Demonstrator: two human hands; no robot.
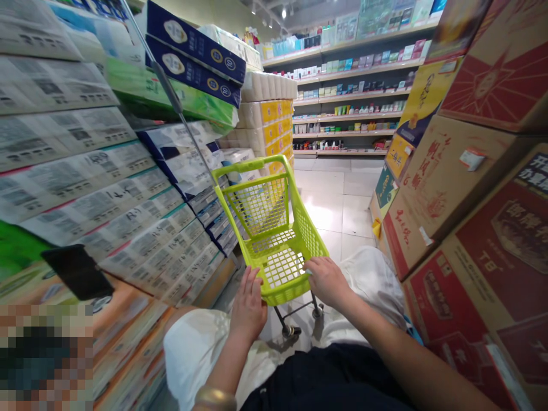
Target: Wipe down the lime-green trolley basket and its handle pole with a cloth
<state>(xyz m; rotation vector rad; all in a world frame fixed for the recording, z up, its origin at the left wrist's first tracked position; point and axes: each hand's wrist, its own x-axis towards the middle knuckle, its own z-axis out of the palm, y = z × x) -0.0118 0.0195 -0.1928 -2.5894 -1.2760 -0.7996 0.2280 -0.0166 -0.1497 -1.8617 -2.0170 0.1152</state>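
Observation:
A lime-green plastic shopping cart [295, 251] with a lattice basket stands between my knees, its inside bare. My left hand [250, 305] is closed on the near left corner of the basket's rim, with the fingers fairly straight. On the near right corner, my right hand [329, 279] curls over the rim. A small pale bit shows by the right fingertips; I cannot make out what it is. The cart's handle [250, 165] is at the far side, and caster wheels [291, 330] show below the basket.
Stacked tissue packs [141, 217] wall the left side, with a dark phone-like slab [79, 271] on a lower stack. A thin metal pole [166, 85] slants down toward the cart. Cardboard cartons [445, 171] line the right. Beyond the tiled floor [325, 200] stand product shelves [346, 97].

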